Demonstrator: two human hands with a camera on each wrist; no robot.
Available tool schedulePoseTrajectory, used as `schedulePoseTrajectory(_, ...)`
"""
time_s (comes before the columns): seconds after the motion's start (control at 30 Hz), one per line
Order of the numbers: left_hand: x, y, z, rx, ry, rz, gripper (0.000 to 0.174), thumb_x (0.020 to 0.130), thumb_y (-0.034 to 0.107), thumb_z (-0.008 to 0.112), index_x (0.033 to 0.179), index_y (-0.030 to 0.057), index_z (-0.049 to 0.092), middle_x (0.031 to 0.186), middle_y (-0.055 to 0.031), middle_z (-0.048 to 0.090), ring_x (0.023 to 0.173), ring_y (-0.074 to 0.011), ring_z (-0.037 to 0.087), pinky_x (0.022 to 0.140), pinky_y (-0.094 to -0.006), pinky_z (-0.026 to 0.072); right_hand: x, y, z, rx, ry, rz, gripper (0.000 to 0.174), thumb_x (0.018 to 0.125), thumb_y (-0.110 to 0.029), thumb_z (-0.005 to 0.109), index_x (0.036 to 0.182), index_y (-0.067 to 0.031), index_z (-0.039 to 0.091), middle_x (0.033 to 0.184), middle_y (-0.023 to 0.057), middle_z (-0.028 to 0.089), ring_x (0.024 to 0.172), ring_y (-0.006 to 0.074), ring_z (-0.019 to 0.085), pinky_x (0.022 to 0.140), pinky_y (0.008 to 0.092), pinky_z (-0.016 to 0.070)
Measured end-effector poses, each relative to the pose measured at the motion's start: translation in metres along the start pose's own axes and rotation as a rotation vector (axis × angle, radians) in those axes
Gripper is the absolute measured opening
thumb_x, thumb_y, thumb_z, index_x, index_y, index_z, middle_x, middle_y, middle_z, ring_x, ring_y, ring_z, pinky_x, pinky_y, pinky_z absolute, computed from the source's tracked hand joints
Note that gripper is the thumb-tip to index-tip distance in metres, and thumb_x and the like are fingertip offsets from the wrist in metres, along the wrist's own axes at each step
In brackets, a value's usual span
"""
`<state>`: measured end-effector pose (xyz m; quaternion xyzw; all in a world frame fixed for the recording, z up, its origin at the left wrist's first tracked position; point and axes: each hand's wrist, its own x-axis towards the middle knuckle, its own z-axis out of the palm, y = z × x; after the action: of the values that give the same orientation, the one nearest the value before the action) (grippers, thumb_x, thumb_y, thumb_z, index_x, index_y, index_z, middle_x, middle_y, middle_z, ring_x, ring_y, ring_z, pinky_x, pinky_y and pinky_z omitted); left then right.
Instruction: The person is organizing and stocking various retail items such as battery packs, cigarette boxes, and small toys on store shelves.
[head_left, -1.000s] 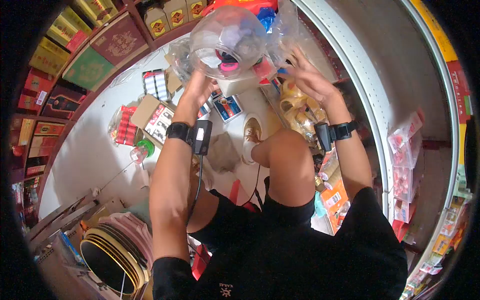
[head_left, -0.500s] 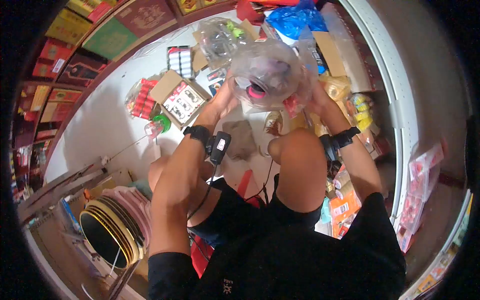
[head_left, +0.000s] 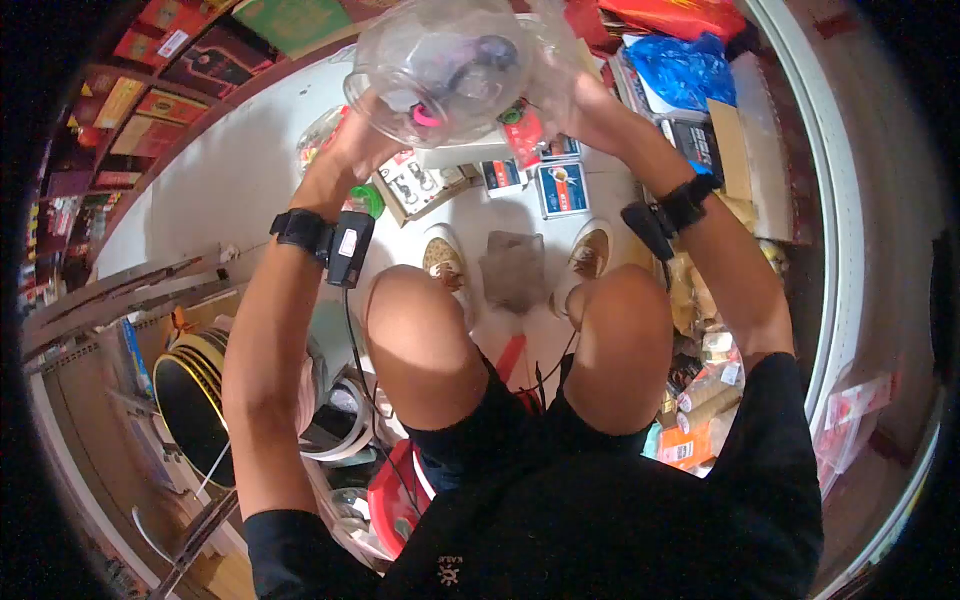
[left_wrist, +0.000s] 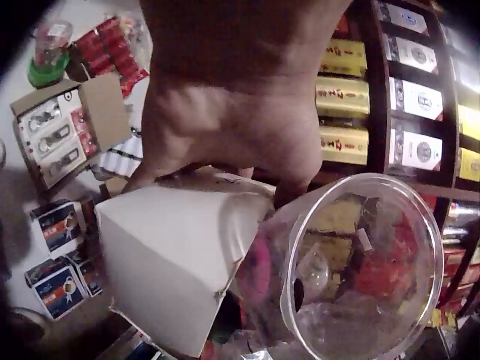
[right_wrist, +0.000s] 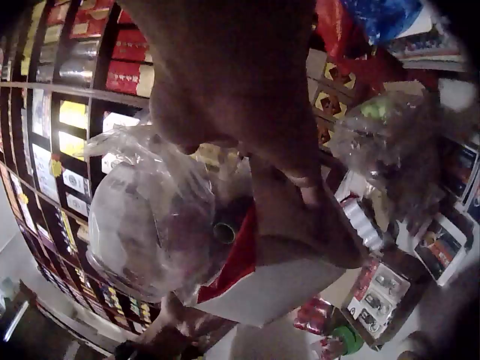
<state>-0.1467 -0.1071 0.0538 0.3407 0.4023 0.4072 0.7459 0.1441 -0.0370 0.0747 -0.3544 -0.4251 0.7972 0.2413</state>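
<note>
Both hands hold a white cardboard box [left_wrist: 172, 255] up in front of the knees. A large clear plastic jar [head_left: 440, 45] with a wide round mouth lies tilted on it, a clear plastic bag [right_wrist: 139, 139] beside it. My left hand [head_left: 365, 145] grips the box on its left side, its fingertips hidden behind the cardboard in the left wrist view. On the other side my right hand [head_left: 603, 118] holds the box, fingers bent over its edge in the right wrist view. A pink ring-shaped thing [head_left: 425, 117] and a red flap [right_wrist: 232, 262] show among the load.
On the white floor stand an open carton of packaged goods [head_left: 420, 190] and small dark blue boxes [head_left: 562, 190]. A blue plastic bag [head_left: 685, 72] lies at the back right. Shelves of boxes [head_left: 165, 110] line the left; round black-and-gold items [head_left: 190, 405] stand below them.
The right hand, spread beside the load one second ago, is now on the box. Box and jar moved right, then back left in view. Both shoes now show, and the head view has shifted.
</note>
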Motion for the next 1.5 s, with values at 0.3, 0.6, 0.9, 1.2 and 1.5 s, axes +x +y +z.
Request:
schedulePoseTrajectory(0.3, -0.003, -0.107, -0.111, -0.278, 0.165, 0.177, 0.088, 0.088, 0.070, 0.052, 0.150, 0.0093, 0.033, 0.146, -0.0100, 0.045, 0.130, -0.0276, 0.048, 0.106, -0.0486, 0.0446, 0.139, 0.097, 0.031, -0.087, -0.213, 0.197, 0.064, 0.105, -0.052, 0.029, 0.150, -0.0075, 0.033, 0.151, 0.0092, 0.041, 0.135, 0.0224, 0.043, 0.112, 0.0400, 0.0370)
schedulePoseTrajectory(0.6, 0.021, -0.192, -0.203, -0.468, 0.396, 0.148, 0.064, 0.097, 0.052, 0.051, 0.142, 0.0074, 0.042, 0.134, -0.0095, 0.052, 0.119, -0.0271, 0.054, 0.099, -0.0454, 0.0479, 0.240, 0.197, 0.014, -0.276, -0.256, 0.378, 0.079, 0.098, -0.066, 0.025, 0.159, -0.0177, 0.011, 0.164, 0.0094, 0.016, 0.150, 0.0300, 0.012, 0.116, 0.0586, 0.0174)
schedulePoseTrajectory(0.9, 0.006, -0.233, -0.237, -0.434, 0.544, 0.056, 0.052, 0.100, 0.050, 0.047, 0.133, 0.0103, 0.050, 0.128, -0.0061, 0.058, 0.114, -0.0257, 0.058, 0.098, -0.0445, 0.0500, 0.237, 0.201, 0.023, -0.288, -0.181, 0.235, 0.066, 0.105, -0.047, 0.029, 0.159, -0.0153, 0.009, 0.164, 0.0106, 0.014, 0.151, 0.0243, 0.011, 0.121, 0.0409, 0.0158)
schedulePoseTrajectory(1.2, -0.027, -0.212, -0.183, -0.509, 0.744, 0.115, 0.049, 0.102, 0.038, 0.047, 0.139, 0.0056, 0.047, 0.132, -0.0090, 0.057, 0.120, -0.0234, 0.055, 0.103, -0.0387, 0.0466, 0.218, 0.199, 0.035, -0.425, -0.169, 0.098, 0.070, 0.102, -0.042, 0.041, 0.158, -0.0084, 0.014, 0.161, 0.0120, 0.024, 0.148, 0.0240, 0.022, 0.119, 0.0369, 0.0205)
schedulePoseTrajectory(1.5, -0.222, -0.326, -0.186, -0.220, 1.003, -0.265, 0.048, 0.097, 0.044, 0.054, 0.131, 0.0104, 0.054, 0.107, -0.0045, 0.063, 0.089, -0.0202, 0.062, 0.074, -0.0317, 0.0505, 0.162, 0.242, 0.116, -0.542, -0.482, 0.398, 0.108, 0.087, -0.076, 0.045, 0.155, -0.0032, 0.005, 0.160, 0.0219, 0.014, 0.149, 0.0344, 0.015, 0.119, 0.0438, 0.0193)
